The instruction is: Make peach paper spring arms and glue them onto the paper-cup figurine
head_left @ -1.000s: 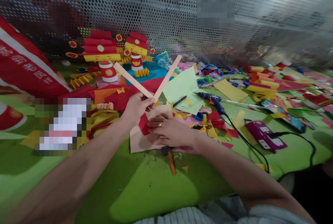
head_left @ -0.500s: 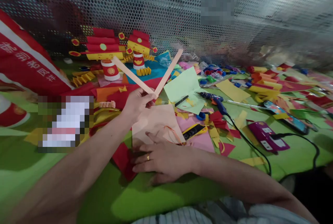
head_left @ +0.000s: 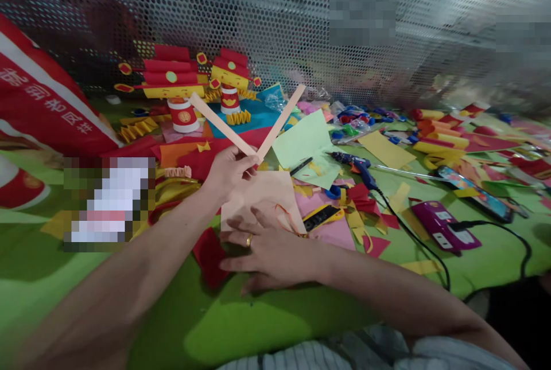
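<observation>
Two pale peach paper strips meet at one end in a V, pinched there between the thumb and fingers of my left hand. The strips' free ends point up and away. Below them, my right hand lies spread, palm down, on a peach paper sheet; a gold ring is on one finger. Beside that hand is a yellow and black utility knife, with a thin orange loop on the sheet near it. A red paper piece sticks out at the sheet's lower left.
Two red and yellow paper figures stand at the back. A glue gun lies right of the light green paper, its cord trailing near a purple power strip. A phone and paper scraps lie right. Perforated metal rises behind.
My right hand has slid slightly up the peach sheet, still spread. My left hand keeps its pinch on the strips, nearly unmoved.
</observation>
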`<state>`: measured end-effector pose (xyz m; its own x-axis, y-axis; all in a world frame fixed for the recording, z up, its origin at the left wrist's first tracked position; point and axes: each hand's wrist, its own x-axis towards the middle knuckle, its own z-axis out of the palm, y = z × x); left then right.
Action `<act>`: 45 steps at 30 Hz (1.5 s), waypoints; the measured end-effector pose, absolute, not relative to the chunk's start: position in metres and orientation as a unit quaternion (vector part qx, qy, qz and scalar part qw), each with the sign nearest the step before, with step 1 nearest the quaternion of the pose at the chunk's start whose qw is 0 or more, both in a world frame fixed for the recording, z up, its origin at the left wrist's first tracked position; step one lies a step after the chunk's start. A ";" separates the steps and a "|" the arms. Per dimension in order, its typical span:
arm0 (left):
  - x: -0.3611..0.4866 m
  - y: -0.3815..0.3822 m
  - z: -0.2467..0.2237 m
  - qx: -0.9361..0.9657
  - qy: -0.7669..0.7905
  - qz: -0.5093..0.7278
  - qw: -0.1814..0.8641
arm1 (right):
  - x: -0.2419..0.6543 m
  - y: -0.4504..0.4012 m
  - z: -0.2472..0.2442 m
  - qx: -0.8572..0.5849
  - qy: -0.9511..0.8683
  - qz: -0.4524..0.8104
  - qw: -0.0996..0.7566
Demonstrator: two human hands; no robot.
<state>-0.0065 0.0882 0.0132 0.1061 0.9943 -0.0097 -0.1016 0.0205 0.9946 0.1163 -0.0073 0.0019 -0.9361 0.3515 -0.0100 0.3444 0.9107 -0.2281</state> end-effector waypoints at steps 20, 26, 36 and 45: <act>0.006 0.076 0.008 0.503 0.413 0.449 0.612 | 0.150 0.051 0.000 -0.492 -0.415 0.565 0.516; 0.011 0.068 0.009 0.510 0.419 0.436 0.611 | 0.145 0.051 -0.001 -0.471 -0.383 0.560 0.564; 0.013 0.066 0.011 0.499 0.427 0.438 0.613 | 0.143 0.047 -0.001 -0.454 -0.370 0.553 0.593; 0.014 0.063 0.015 0.506 0.421 0.435 0.615 | 0.138 0.044 0.001 -0.412 -0.362 0.556 0.625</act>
<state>0.0136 0.0626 0.0148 0.2676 0.9603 -0.0784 -0.1086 0.1110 0.9879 0.1380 0.0441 0.0012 0.1195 0.9928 -0.0061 -0.3969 0.0421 -0.9169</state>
